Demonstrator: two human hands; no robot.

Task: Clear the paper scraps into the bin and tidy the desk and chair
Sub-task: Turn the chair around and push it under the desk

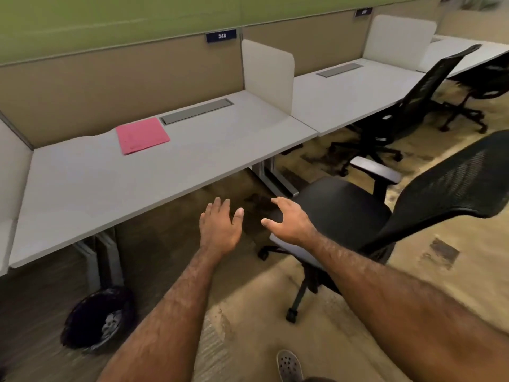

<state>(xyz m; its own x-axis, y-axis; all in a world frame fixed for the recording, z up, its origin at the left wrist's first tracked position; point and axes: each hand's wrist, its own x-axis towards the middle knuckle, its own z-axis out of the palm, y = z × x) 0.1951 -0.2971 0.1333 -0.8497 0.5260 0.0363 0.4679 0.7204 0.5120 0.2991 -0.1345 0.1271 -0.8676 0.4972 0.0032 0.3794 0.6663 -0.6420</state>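
Observation:
A black mesh office chair (344, 210) stands pulled out to the right of the grey desk (115, 183), turned sideways. My right hand (289, 221) hovers open over the chair's near armrest (292, 250), fingers spread. My left hand (220, 227) is open in the air in front of the desk's edge, holding nothing. A pink folder (141, 135) lies flat near the back of the desk. Under the desk's left end, a black bin (96, 318) with a dark liner holds crumpled white paper scraps (111, 325).
Beige partition panels (110, 86) and a white divider (268, 75) enclose the desk. A second desk (352, 92) with two more black chairs (407, 106) stands to the right. The desk's metal legs (275, 175) stand near the chair's base. My grey shoe (287, 365) shows on the carpet.

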